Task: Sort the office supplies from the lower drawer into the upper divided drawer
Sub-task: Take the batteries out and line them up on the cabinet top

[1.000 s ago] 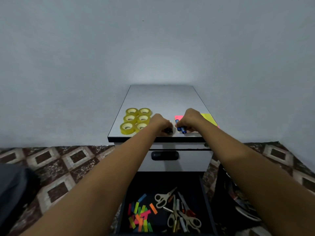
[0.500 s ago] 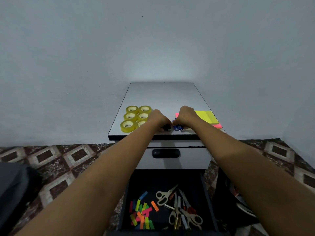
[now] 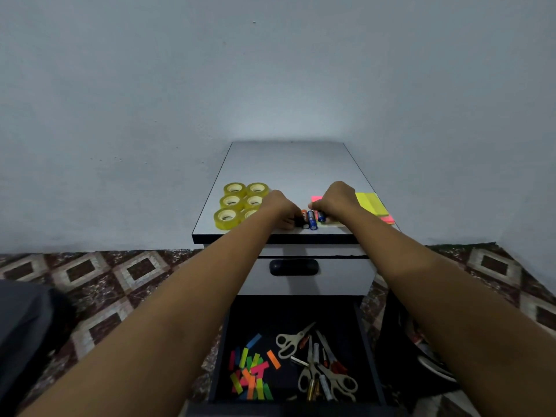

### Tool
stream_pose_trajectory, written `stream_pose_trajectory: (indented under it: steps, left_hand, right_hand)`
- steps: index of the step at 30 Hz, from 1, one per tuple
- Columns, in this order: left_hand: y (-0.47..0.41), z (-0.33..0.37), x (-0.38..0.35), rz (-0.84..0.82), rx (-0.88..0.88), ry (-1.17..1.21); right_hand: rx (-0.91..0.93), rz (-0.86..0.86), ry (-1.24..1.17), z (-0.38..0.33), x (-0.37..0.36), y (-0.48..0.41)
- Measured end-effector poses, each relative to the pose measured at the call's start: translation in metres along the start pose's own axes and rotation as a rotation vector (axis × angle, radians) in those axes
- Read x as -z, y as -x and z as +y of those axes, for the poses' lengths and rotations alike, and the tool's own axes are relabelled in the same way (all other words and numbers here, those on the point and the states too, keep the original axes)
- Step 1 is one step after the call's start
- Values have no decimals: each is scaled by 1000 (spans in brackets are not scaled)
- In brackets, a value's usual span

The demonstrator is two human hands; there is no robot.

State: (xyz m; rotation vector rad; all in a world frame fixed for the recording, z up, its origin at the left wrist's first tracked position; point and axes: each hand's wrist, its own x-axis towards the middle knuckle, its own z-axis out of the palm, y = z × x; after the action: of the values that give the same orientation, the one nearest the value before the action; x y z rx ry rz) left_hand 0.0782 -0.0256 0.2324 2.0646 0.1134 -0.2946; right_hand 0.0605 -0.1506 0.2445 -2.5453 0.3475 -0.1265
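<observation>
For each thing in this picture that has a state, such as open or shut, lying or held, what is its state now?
Upper drawer, shut.
Lower drawer, open, supplies inside.
Scissors, lying in lower drawer.
Tape rolls, flat on cabinet top.
Batteries, lying near the top's front edge.
Left hand, fingers curled at batteries, grip unclear.
Right hand, likewise.
Sticky notes, stacked beside right hand.

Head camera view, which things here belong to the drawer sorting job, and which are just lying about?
Job: batteries gripped by left hand and right hand, tape rolls, sticky notes, scissors, coloured strips, lower drawer, upper drawer.
Lying about: dark grey bundle at far left, dark clutter at lower right.
</observation>
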Motion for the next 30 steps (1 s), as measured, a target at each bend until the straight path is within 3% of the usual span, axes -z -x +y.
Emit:
stream_pose_trajectory:
  steps: [9,14,25,30]
  left_hand:
    - [5,-5,25,-34,-117,52]
    - [12,-7,44,-14,-214,86]
    - [17,-10,55,-6,-198,72]
    - [19,-12,53,-10,-207,78]
  right_hand:
    - [10,-66,-151,-21,-7,-1]
    - [74,-62,-67,-36,-23,0]
    - [112,-25,95,-41,-40,7]
    - [123,-33,24,-38,-42,4]
